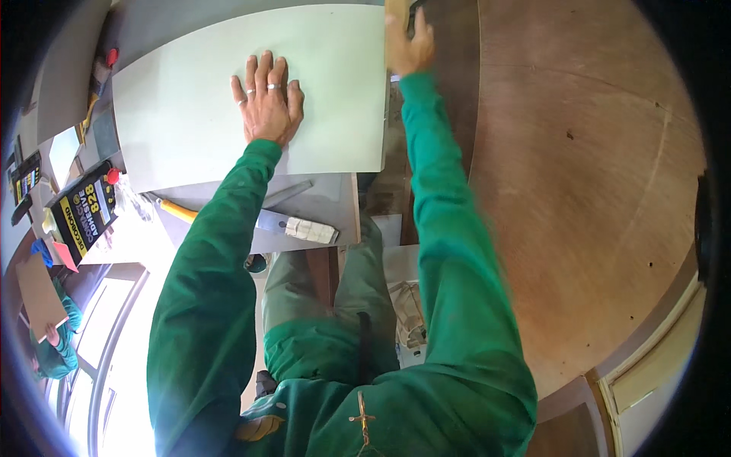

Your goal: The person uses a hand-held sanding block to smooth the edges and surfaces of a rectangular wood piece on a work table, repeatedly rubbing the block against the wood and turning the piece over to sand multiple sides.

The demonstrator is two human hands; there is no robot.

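Observation:
A large pale green board (190, 114) lies flat on a grey workbench (327, 202). My left hand (266, 99), with rings on two fingers, presses palm-down on the board's middle, fingers spread. My right hand (411, 44) reaches to the board's far right corner, where it is curled around a dark object (416, 14) next to a tan wooden strip (394, 30) along the board's edge. What the dark object is cannot be made out. Both arms wear green sleeves.
At the bench's left lies a black and yellow cartridge (84, 213) with a red cap. A yellow-handled tool (177, 210), a metal blade (270, 221) and a white block (311, 230) sit at the near edge. Brown plywood (594, 190) fills the right. A person in green (53, 343) holds cardboard at lower left.

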